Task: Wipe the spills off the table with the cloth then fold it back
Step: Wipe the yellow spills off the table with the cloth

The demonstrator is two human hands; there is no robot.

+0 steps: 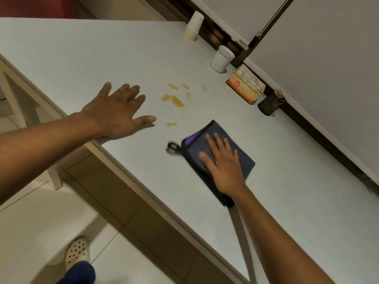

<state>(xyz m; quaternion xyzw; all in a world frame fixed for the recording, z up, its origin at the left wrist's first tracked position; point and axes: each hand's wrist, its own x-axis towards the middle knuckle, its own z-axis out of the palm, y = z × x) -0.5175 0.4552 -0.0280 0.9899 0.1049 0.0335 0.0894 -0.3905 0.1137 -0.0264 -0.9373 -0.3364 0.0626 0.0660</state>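
Observation:
A folded dark blue cloth with black trim, a purple inner layer and a black hanging loop lies on the white table. My right hand rests flat on top of the cloth, fingers spread, not gripping it. Several yellow-orange spill marks sit on the table just beyond the cloth, to its upper left. My left hand lies flat and open on the table near its front edge, left of the spills, holding nothing.
Along the wall side stand a stack of white paper cups, a white jar, an orange box of small items and a dark mesh holder. The table's front edge runs diagonally; tiled floor and my shoe lie below.

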